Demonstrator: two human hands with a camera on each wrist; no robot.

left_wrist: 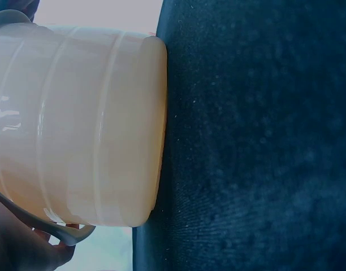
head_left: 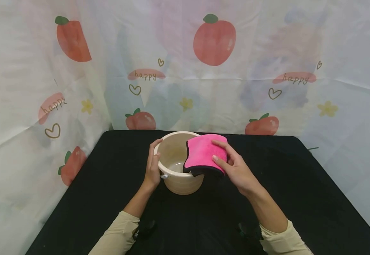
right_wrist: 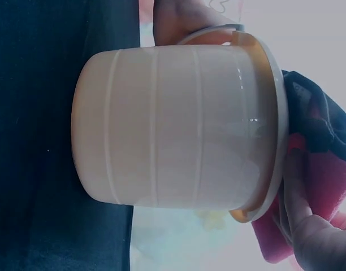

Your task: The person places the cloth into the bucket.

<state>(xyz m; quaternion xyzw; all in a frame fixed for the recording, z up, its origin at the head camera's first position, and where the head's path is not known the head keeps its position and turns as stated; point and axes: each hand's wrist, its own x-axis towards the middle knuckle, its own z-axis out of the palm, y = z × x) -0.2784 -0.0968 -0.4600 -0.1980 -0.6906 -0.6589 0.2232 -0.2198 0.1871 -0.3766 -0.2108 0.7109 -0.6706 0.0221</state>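
Left hand grips the bucket at its left — brace it there; right hand pinches the pink cloth over its right edge — best held firmly.

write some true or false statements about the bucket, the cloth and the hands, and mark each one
1. The right hand holds a pink cloth. True.
2. The bucket is upside down. False: its opening faces up.
3. The left hand holds the bucket. True.
4. The cloth's edging is white. False: it is black.
5. The tabletop is black. True.
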